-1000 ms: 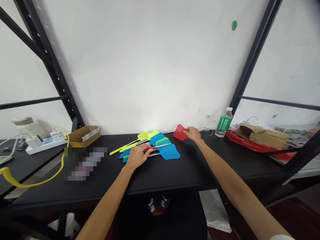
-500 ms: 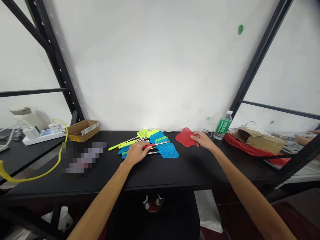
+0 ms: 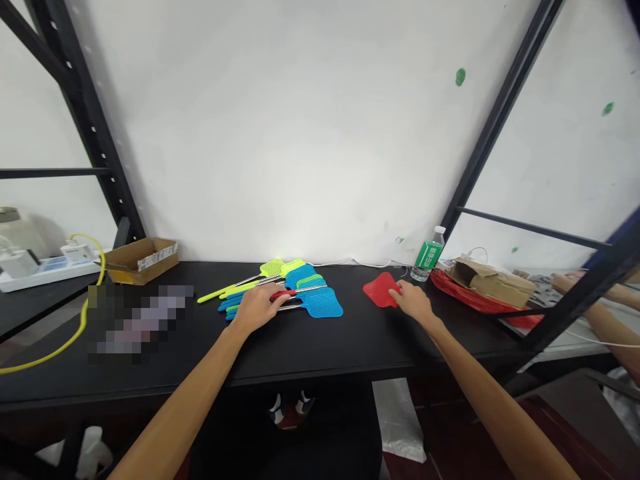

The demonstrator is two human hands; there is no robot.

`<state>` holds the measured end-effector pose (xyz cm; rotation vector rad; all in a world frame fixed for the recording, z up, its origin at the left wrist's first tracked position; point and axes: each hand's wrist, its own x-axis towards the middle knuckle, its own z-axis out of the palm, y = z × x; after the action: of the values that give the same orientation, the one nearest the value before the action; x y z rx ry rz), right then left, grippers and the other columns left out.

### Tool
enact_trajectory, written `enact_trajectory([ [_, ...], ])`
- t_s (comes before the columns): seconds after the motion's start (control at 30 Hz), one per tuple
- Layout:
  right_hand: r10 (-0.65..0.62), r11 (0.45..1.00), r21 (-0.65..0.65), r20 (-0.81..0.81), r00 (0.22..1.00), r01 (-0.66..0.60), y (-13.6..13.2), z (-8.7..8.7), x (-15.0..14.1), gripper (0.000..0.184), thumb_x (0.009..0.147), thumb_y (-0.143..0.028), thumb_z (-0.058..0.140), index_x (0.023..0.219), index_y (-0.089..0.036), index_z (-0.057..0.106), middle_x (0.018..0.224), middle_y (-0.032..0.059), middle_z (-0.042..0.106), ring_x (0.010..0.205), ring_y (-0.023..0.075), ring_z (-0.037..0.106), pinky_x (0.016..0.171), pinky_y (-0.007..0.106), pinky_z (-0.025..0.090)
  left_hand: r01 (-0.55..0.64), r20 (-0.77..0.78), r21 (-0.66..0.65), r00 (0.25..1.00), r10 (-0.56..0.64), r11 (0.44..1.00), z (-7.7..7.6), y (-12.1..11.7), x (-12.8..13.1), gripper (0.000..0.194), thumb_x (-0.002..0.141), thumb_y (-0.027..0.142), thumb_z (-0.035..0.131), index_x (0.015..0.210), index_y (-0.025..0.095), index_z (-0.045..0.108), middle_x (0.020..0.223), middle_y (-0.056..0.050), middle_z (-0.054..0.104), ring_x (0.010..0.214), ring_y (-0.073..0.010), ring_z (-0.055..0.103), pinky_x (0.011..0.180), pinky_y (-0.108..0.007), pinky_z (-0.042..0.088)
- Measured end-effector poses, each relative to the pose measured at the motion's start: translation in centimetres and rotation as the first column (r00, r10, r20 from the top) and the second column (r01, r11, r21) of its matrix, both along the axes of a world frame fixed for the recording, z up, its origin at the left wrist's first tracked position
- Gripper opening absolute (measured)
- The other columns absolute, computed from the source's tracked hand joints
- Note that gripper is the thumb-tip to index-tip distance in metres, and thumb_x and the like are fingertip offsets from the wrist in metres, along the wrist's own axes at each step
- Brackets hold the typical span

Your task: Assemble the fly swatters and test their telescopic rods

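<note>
My left hand is closed round the red handle of a fly swatter, whose thin metal rod points right over the pile. Apart from that rod, a red swatter head lies on or just above the black table. My right hand pinches its right edge between thumb and fingers. Beneath and behind my left hand are several fly swatters with mesh heads: a blue swatter in front, and a yellow-green swatter at the back. Handles of the pile stick out to the left.
A water bottle stands by the wall at the right. Torn cardboard rests on red plastic beyond it. At the left are an open cardboard box, a power strip and a yellow cable. Another person's arms show at far right.
The red swatter head has moved right, away from the rod, and lower toward the table in my right hand. My left hand still grips the red handle. The view has turned slightly right.
</note>
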<state>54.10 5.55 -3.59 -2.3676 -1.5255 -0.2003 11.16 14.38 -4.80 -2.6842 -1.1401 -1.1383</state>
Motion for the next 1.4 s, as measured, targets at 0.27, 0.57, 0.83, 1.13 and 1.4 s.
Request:
enact_trajectory([
  [0.27,0.151,0.932,0.357,-0.53,0.835,0.059,0.4,1.9,0.4,0.029,0.084,-0.038,0.059,0.106,-0.02,0.053,0.079,0.0095,0.071,0.077,0.026,0.072,0.058,0.03,0.052,0.009,-0.005,-0.01,1.0,-0.009,1.0,0.0,-0.4,0.2,0.037,0.094,0.05,0.046,0.102,0.024,0.071,0.098,-0.005,0.073,0.087,-0.022,0.066,0.073,-0.031,0.047],
  [0.57,0.61,0.788,0.577,-0.78,-0.142,0.213,7.8,0.5,-12.8,0.073,0.061,-0.007,0.073,0.122,-0.032,0.042,0.08,-0.0069,0.066,0.07,0.0133,0.07,0.059,0.025,0.063,0.002,0.026,-0.029,1.0,-0.001,1.0,0.3,-0.3,-0.1,0.036,0.095,0.047,0.045,0.103,0.022,0.07,0.097,-0.005,0.073,0.085,-0.0216,0.066,0.073,-0.031,0.047],
  [0.83,0.579,0.809,0.524,-0.788,-0.209,0.266,9.0,-1.8,-14.1,0.053,0.063,-0.012,0.075,0.103,-0.028,0.046,0.092,-0.0019,0.069,0.07,0.0152,0.071,0.052,0.024,0.061,0.019,0.031,-0.044,0.999,-0.018,0.999,0.3,0.1,0.0,0.032,0.096,0.043,0.046,0.101,0.021,0.069,0.094,-0.005,0.073,0.084,-0.0214,0.066,0.073,-0.031,0.045],
  [1.13,0.564,0.807,0.467,-0.79,-0.241,0.361,8.6,-1.9,-14.1,0.038,0.063,-0.009,0.069,0.086,-0.024,0.043,0.075,-0.001,0.069,0.057,0.0148,0.066,0.041,0.019,0.052,-0.01,0.049,-0.056,0.999,0.013,0.998,0.8,-0.5,-0.1,0.034,0.097,0.039,0.043,0.104,0.02,0.07,0.094,-0.006,0.073,0.084,-0.0211,0.066,0.074,-0.03,0.045],
  [1.4,0.567,0.809,0.474,-0.786,-0.247,0.348,8.7,-2.1,-14.1,0.037,0.064,-0.009,0.069,0.085,-0.024,0.042,0.074,-0.001,0.068,0.057,0.0147,0.066,0.041,0.019,0.052,0.007,0.059,-0.055,0.998,-0.004,0.998,0.8,-0.3,-0.1,0.035,0.097,0.04,0.043,0.106,0.02,0.07,0.097,-0.006,0.074,0.084,-0.0212,0.066,0.076,-0.031,0.047],
])
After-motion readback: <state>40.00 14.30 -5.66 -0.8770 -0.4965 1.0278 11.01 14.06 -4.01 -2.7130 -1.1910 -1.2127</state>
